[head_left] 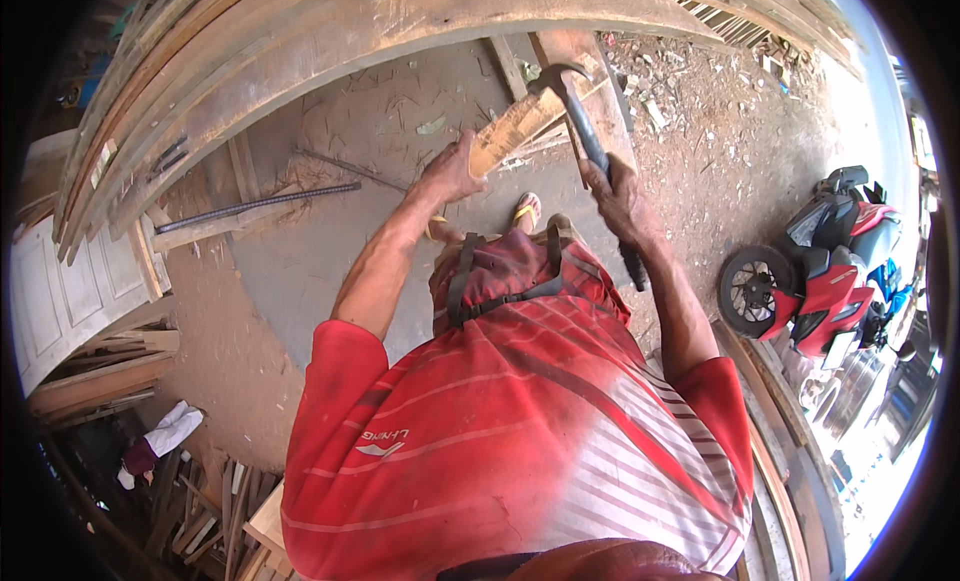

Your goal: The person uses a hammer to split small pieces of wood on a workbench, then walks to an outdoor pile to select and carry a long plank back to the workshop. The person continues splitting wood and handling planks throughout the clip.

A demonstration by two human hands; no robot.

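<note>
My left hand (458, 169) is closed round the near end of a short wooden board (515, 131), which slants up to the right. In my right hand (625, 203) is a claw hammer (583, 121), gripped by its dark handle, whose butt sticks out below the fist. The hammer's head lies over the far end of the board; whether it touches the wood I cannot tell. Beneath that end a wider plank (603, 96) runs toward the stacked timber. My left fingers are partly hidden by the board.
Long planks (330, 41) are stacked across the far side. A ribbed steel bar (260, 206) lies on the left near a white panelled door (75, 291). A red motorcycle (820, 291) stands at the right. Scrap wood (200, 511) is piled at the lower left.
</note>
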